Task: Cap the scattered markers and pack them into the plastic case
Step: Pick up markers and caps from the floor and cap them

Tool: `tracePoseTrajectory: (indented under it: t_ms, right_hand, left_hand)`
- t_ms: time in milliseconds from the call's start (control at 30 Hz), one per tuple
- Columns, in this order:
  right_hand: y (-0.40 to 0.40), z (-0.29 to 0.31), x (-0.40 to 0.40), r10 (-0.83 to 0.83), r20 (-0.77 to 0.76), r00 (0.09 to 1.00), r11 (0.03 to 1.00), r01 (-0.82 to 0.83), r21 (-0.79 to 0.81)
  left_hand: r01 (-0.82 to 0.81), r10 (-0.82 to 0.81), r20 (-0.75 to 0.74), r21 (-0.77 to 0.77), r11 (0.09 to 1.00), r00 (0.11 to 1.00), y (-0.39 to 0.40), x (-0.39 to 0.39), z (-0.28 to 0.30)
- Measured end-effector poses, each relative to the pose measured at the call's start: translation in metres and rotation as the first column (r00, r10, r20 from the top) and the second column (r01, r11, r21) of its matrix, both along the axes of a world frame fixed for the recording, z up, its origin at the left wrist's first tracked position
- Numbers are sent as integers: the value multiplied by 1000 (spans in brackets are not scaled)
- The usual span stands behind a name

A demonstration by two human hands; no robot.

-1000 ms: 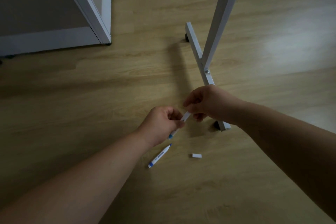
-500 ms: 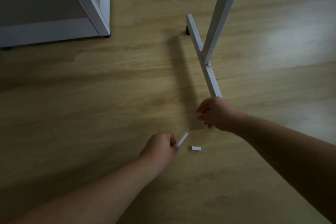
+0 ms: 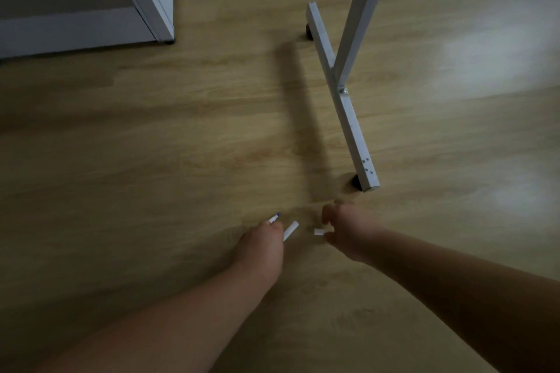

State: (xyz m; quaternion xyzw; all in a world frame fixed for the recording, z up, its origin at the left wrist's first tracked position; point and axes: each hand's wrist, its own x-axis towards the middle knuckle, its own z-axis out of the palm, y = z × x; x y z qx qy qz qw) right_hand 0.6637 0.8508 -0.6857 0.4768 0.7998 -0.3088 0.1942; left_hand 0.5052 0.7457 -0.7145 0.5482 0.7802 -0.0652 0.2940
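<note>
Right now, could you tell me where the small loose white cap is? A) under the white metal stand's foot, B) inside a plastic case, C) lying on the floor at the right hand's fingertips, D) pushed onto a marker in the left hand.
C: the white cap lies on the wooden floor right at the fingertips of the right hand, apart from the marker gripped by the left hand.
</note>
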Motion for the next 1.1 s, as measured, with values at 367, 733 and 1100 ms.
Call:
tracePoseTrajectory:
  t_ms: [367,733,1100]
  right_hand:
    - [-16,-20,-5,-6,-27,1000,1000,6,11]
    - [-14,-27,-14,-76,2,997,997,76,-35]
    - [54,58,-44,-782,-255,568,562,465,-684]
  left_hand:
    - [-229,233,-3,171,958,972,3,-34,-5]
    - [-301,292,130,58,952,948,14,-42,-4]
    - [-756,552,821,-266,598,148,80,-75,66]
